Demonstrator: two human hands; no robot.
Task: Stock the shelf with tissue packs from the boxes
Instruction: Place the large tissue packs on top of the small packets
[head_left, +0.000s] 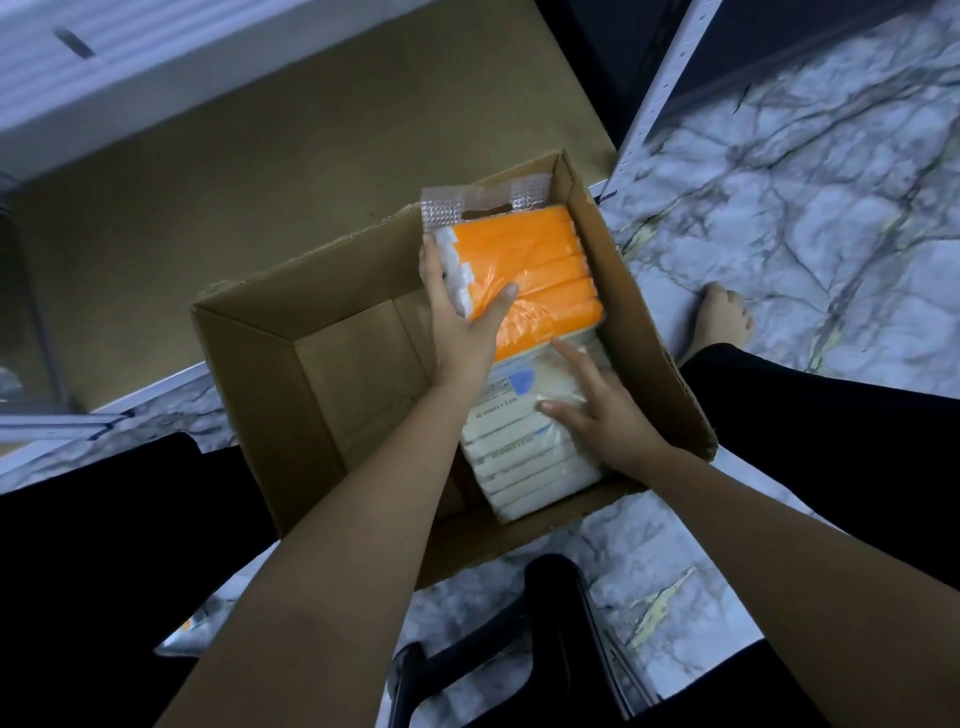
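Now the left hand (457, 312) grips the orange plastic-wrapped tissue pack (524, 275) at its near-left edge, thumb curled over the top, up against the open brown cardboard box's (270, 395) far-right wall, while the right hand's (597, 410) spread fingers rest on the white tissue packs (519, 457) beside the bare left half.

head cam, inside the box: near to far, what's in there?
White tissue pack with the right hand resting on it → orange tissue pack gripped by the left hand → far wall of the cardboard box.
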